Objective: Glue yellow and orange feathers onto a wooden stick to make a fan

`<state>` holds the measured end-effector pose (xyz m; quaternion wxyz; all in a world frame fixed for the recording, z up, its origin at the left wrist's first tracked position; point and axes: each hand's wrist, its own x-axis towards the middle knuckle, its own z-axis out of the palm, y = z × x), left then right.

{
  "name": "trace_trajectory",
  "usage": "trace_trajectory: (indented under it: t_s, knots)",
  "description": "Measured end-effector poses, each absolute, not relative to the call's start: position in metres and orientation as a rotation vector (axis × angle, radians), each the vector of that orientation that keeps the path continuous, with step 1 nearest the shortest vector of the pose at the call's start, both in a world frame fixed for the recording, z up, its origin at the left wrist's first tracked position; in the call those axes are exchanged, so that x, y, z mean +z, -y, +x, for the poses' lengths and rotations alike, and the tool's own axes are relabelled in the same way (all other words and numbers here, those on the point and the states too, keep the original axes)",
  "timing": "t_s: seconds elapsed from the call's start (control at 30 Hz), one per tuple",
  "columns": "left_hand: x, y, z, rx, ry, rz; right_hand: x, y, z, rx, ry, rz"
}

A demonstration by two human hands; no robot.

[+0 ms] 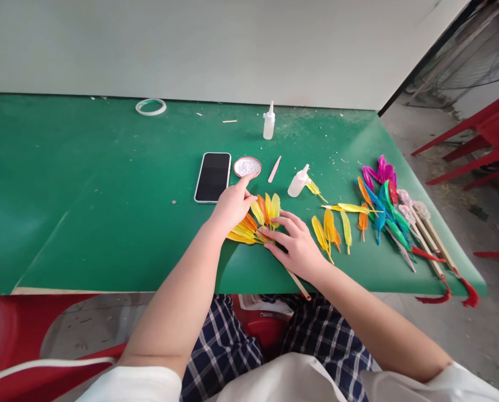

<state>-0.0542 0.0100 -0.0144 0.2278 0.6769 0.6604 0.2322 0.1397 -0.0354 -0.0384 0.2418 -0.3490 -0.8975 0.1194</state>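
A fan of yellow and orange feathers [245, 230] lies on the green table, its thin wooden handle [298, 283] pointing toward me. Over the feathers' left side is my left hand [233, 205], index finger stretched to the near rim of a small round dish [247, 166] of tiny pale bits. Its other fingers are bent and partly hidden; I see nothing held. My right hand [293, 243] rests with spread fingers on the feather bases, hiding where they meet the handle. Loose yellow feathers [328, 225] lie right of it.
A phone [213, 177] lies left of the dish. Pink tweezers [275, 169] and two white glue bottles [299, 181] [269, 123] are beyond my hands. Coloured feathers [385, 204] and tasselled sticks [431, 237] cover the right end. A tape roll [151, 107] sits near the wall.
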Motion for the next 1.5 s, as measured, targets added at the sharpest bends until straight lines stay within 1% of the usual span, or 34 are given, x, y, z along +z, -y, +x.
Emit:
trace_trajectory:
  t_s: [0.4,1.03,1.37,1.5]
  knots:
    - [-0.0176,-0.0103,-0.0559,0.634,-1.821,1.88,-0.0361,0.0385,0.1404,0.221,2.446,-0.98]
    - [-0.0193,-0.0115,-0.0555,0.662,-1.833,1.916,-0.0385,0.0354,0.1384,0.274,2.422,-0.908]
    - [-0.0174,-0.0123,-0.0559,0.653,-1.875,1.88,-0.0383,0.0376,0.1396,0.243,2.453,-0.933]
    - [-0.0172,-0.0117,-0.0569,0.645,-1.822,1.861,-0.0392,0.0376,0.1396,0.242,2.448,-0.931]
